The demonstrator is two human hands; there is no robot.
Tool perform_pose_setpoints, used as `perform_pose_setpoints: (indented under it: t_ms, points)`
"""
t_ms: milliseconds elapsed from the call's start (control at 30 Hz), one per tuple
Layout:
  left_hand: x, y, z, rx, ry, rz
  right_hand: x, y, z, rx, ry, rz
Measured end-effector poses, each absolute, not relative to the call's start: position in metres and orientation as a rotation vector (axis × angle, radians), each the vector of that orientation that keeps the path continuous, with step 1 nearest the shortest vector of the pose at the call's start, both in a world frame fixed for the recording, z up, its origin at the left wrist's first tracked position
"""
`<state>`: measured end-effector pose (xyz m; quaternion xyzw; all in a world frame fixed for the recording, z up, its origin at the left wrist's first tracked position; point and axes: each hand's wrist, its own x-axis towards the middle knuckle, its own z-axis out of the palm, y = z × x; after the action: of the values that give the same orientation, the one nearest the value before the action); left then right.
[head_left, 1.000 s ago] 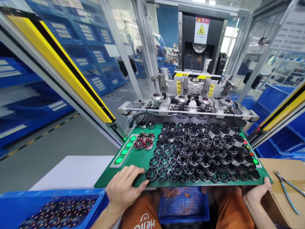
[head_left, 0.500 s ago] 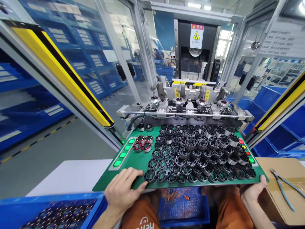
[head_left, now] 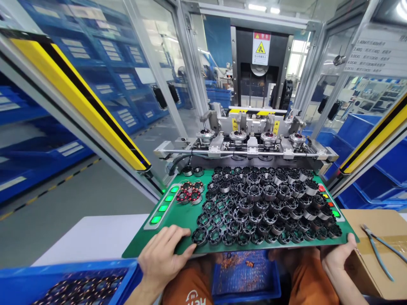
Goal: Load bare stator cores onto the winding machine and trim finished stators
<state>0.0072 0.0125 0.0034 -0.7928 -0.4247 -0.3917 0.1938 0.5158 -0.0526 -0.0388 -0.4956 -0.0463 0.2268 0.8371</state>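
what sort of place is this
Probably a factory workstation: black slotted rings crowd a green worktop, a metal machine stands behind it, and a warning sign shows above.

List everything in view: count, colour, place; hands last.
Worktop: one, green, centre.
Black rings: dozens, black and silver, worktop centre and right.
Wound rings: four, red-copper, worktop left.
Separate rings: two, dark, worktop back-left.
Button strips: two, grey, worktop sides.
Ring holders: four, silver, behind worktop.
Warning sign: one, mostly white, above holders.
Barrier posts: two, yellow-black, both sides.
Bins: several, blue, both sides.
Tray: one, blue, below worktop.
Box: one, brown, lower right.
Pliers: one, blue-handled, on box.
Table: one, white, left.
Legs: two, orange-clothed, below worktop.
Left hand: one, bare, worktop front edge, left.
Right hand: one, bare, worktop front-right corner.
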Motion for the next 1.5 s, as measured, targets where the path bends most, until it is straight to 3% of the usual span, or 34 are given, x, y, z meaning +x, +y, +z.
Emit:
perform_pose_setpoints:
  t_ms: [1500]
  points:
    - [0.005,0.012,-0.002,-2.229,-1.226,-1.114,0.512,-0.053,-0.035,-1.061,-0.071,0.493]
